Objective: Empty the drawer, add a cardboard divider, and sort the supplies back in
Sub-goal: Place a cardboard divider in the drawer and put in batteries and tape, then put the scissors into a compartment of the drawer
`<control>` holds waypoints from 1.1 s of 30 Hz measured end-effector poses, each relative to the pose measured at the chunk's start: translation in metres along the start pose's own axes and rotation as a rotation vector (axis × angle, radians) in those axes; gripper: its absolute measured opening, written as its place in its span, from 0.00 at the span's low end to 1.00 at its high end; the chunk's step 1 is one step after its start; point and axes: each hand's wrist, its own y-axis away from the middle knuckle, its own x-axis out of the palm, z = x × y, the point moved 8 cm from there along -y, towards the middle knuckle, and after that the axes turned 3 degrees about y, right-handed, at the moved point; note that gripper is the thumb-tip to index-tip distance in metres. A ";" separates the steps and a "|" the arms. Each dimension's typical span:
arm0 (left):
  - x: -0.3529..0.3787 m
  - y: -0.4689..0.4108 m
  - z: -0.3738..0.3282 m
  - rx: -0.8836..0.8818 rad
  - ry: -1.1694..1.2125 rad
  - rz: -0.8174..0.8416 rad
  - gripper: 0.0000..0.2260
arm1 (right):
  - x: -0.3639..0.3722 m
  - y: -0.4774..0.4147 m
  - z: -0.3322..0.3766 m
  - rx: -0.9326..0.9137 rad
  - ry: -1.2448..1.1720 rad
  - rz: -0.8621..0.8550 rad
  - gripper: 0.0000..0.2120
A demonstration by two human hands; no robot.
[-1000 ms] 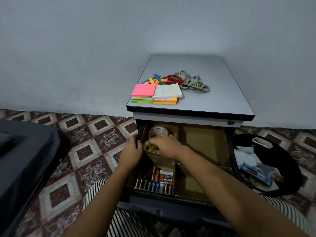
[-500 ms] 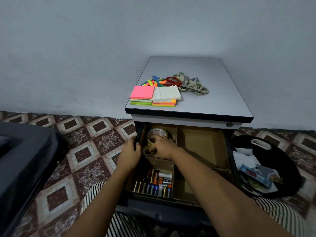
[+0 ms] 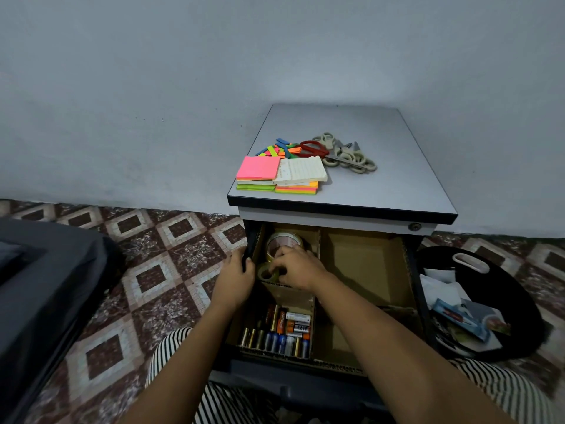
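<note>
Inside drawer (image 3: 305,393) rear-left compartment: right hand (image 3: 298,267) grips tape roll (image 3: 265,272); batteries (image 3: 281,341) labels unreadable.

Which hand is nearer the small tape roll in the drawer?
Right. The right hand pinches the small tape roll; the left hand grips the drawer wall just left of it.

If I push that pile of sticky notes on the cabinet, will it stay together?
Probably not: the sticky notes are separate pads stacked unevenly, so the pink pad on top would likely slide off. Flat pads shouldn't roll. They sit near the front edge of the cabinet top, so some might fall.
</note>
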 end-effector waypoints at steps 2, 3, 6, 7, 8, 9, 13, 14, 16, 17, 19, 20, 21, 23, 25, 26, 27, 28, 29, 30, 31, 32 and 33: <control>0.000 0.000 0.000 0.008 0.009 0.000 0.18 | 0.000 0.000 0.000 -0.014 0.011 -0.002 0.16; 0.001 0.000 0.000 0.009 0.013 0.001 0.18 | 0.001 0.000 0.001 -0.016 0.011 -0.002 0.16; 0.001 0.000 0.001 0.009 0.018 0.001 0.18 | 0.001 -0.001 0.001 -0.014 0.009 0.000 0.16; 0.001 0.000 0.001 0.012 0.012 0.002 0.18 | 0.001 -0.001 0.001 -0.012 0.007 -0.003 0.17; 0.000 0.001 -0.001 0.016 0.008 0.000 0.18 | 0.001 0.000 0.001 -0.010 0.000 -0.014 0.17; 0.000 0.001 -0.001 0.019 0.005 -0.003 0.17 | 0.000 0.001 0.001 -0.008 -0.019 -0.034 0.17; -0.005 0.005 -0.008 0.071 -0.022 -0.060 0.17 | -0.009 0.007 0.002 -0.005 -0.143 -0.188 0.14; -0.008 0.005 -0.011 0.101 -0.026 -0.085 0.17 | -0.013 0.009 0.002 0.001 -0.180 -0.230 0.13; -0.013 0.008 -0.016 0.161 -0.044 -0.130 0.16 | -0.022 0.019 0.001 0.011 -0.237 -0.299 0.12; -0.015 0.008 -0.024 0.200 -0.053 -0.160 0.16 | -0.031 0.025 -0.001 0.011 -0.250 -0.337 0.12; -0.020 0.007 -0.047 0.291 -0.049 -0.215 0.14 | -0.054 0.038 -0.006 0.000 -0.266 -0.416 0.12; -0.022 0.006 -0.062 0.340 -0.037 -0.235 0.13 | -0.068 0.045 -0.010 -0.005 -0.270 -0.460 0.11; -0.024 0.003 -0.081 0.393 -0.026 -0.248 0.12 | -0.084 0.050 -0.015 -0.001 -0.272 -0.505 0.11; -0.025 -0.003 -0.122 0.500 -0.006 -0.242 0.10 | -0.117 0.059 -0.027 0.022 -0.255 -0.602 0.10; -0.025 -0.011 -0.164 0.618 -0.005 -0.246 0.08 | -0.150 0.062 -0.044 0.068 -0.224 -0.699 0.10; -0.023 -0.017 -0.183 0.661 -0.018 -0.240 0.08 | -0.165 0.062 -0.053 0.098 -0.207 -0.744 0.10; -0.021 -0.023 -0.201 0.699 -0.042 -0.232 0.09 | -0.179 0.060 -0.062 0.129 -0.184 -0.782 0.11; -0.018 -0.029 -0.215 0.732 -0.076 -0.220 0.09 | -0.190 0.058 -0.071 0.164 -0.157 -0.806 0.11; -0.014 -0.035 -0.229 0.770 -0.116 -0.208 0.09 | -0.200 0.054 -0.081 0.205 -0.126 -0.818 0.12; -0.009 -0.041 -0.240 0.807 -0.159 -0.192 0.09 | -0.208 0.049 -0.089 0.243 -0.093 -0.816 0.12; -0.004 -0.047 -0.249 0.836 -0.202 -0.177 0.10 | -0.214 0.044 -0.098 0.277 -0.066 -0.797 0.12; 0.001 -0.055 -0.256 0.845 -0.247 -0.157 0.11 | -0.218 0.037 -0.107 0.304 -0.044 -0.767 0.13; 0.008 -0.062 -0.260 0.838 -0.291 -0.132 0.12 | -0.219 0.032 -0.114 0.325 -0.020 -0.730 0.14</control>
